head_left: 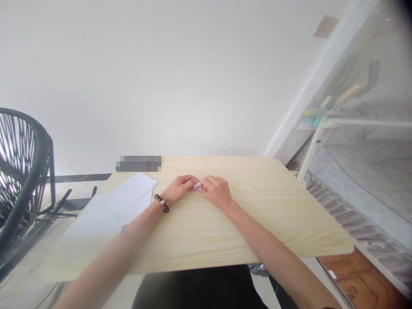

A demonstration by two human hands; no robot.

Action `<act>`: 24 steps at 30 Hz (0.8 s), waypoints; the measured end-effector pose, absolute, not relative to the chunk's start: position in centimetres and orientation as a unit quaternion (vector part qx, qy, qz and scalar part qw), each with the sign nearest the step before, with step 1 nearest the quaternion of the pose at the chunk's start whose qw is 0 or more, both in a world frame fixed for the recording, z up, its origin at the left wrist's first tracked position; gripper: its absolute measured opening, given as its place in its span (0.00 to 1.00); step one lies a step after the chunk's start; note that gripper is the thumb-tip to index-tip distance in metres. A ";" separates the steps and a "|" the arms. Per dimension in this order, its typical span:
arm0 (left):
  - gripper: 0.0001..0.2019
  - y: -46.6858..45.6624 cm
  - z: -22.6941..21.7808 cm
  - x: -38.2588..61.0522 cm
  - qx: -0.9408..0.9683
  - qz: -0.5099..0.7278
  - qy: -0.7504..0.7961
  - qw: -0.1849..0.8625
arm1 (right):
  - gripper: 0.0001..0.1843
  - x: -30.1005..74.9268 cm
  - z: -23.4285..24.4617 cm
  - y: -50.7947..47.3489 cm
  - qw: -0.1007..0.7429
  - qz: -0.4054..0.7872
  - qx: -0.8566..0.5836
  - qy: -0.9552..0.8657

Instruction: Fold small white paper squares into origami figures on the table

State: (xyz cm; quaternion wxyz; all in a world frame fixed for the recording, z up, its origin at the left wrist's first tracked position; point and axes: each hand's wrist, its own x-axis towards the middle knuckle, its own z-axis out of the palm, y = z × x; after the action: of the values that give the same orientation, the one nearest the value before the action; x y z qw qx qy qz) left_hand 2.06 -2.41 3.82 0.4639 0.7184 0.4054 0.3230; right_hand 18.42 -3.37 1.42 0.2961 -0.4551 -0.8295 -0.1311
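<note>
Over the middle of the pale wooden table (pixel 270 197), my two hands meet at a small folded piece of white paper (pixel 197 185). My left hand (pixel 180 187), with a dark bead bracelet at the wrist, pinches it from the left. On the other side my right hand (pixel 216 191) grips its right edge between thumb and fingers. Most of the paper is hidden by my fingers, so its full shape cannot be made out. Several loose white sheets (pixel 112 204) lie to the left, partly under my left forearm.
A blurred-out dark object (pixel 138 164) rests at the table's back left corner. Left of the table stands a black woven chair (pixel 41 141). Behind is a white wall (pixel 180 77). To the right are a white metal frame (pixel 310 154) and a bed (pixel 370 171) with a frilled edge.
</note>
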 end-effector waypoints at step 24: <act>0.16 -2.3 3.2 2.3 0.694 0.374 0.389 0.477 | 0.07 19.1 2.0 -3.5 0.327 0.000 -0.494 -0.806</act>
State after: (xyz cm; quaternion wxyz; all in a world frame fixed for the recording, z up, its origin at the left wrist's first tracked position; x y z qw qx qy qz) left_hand 2.25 -2.31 3.18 0.4768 0.6941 0.3885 0.3740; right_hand 19.13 -3.54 2.02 0.3268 -0.4943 -0.8056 0.0000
